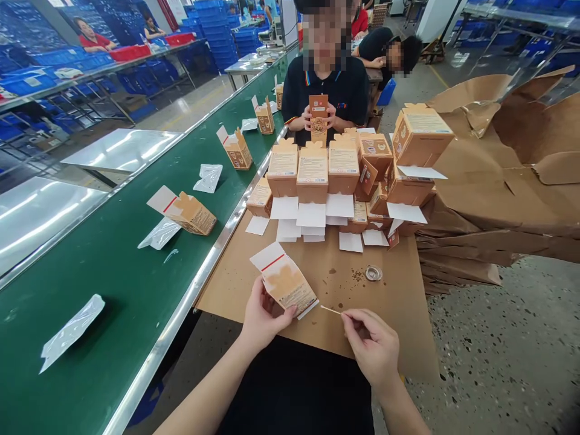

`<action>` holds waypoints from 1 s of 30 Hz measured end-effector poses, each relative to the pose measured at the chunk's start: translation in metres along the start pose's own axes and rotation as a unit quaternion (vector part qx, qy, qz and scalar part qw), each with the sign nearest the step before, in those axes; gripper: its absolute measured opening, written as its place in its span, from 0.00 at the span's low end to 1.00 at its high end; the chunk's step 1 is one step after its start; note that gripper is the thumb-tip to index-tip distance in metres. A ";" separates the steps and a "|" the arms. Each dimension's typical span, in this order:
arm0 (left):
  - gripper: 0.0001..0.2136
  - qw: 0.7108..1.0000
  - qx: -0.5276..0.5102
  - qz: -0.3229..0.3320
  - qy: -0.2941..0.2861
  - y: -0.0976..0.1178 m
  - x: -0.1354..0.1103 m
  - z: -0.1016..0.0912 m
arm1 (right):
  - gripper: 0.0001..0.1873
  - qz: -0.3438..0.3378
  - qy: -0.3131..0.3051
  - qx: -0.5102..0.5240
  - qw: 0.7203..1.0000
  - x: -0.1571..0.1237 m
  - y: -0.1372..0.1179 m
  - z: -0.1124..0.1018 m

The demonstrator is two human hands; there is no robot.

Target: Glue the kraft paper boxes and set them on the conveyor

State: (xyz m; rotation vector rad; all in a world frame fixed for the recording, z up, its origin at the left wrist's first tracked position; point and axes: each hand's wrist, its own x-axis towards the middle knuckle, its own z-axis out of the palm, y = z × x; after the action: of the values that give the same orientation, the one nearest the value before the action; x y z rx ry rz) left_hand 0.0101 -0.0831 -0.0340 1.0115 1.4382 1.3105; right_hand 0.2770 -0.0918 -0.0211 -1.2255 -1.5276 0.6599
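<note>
My left hand (267, 314) is closed around a small tan cardboard box (290, 284), its white top flap with a red strip standing up and tilted to the left. Between thumb and fingertips, my right hand (374, 341) pinches a thin cotton swab (330, 309). The swab's tip points left, a short gap away from the box's lower right corner. Beyond my right hand, a small round metal dish (373, 273) sits on the brown paper-covered table (272, 238), beside dark specks and stains.
Stacked tan boxes (312, 172) with white flaps stand at the table's far side. A co-worker (338, 90) behind them holds another box. On the left runs a green conveyor (113, 266) carrying open boxes (194, 214) and plastic pouches (72, 332). Crumpled brown paper (502, 181) lies right.
</note>
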 end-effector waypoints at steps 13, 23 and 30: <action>0.27 0.988 0.133 0.057 0.047 -0.036 -0.022 0.021 | 0.16 0.027 0.029 0.002 0.999 -0.019 -0.002 -0.032; 0.30 0.994 0.079 0.070 -0.026 0.003 -0.013 0.013 | 0.15 0.018 0.044 0.000 0.999 -0.010 -0.007 -0.032; 0.42 0.995 0.008 0.076 0.063 0.007 0.000 -0.011 | 0.23 0.039 0.060 0.001 0.997 -0.010 -0.015 -0.031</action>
State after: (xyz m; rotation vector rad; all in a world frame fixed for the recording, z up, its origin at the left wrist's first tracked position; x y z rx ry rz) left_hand -0.0003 -0.0847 -0.0268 1.0828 1.4908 1.4989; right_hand 0.2998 -0.1117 -0.0021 -1.3054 -1.3854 0.6253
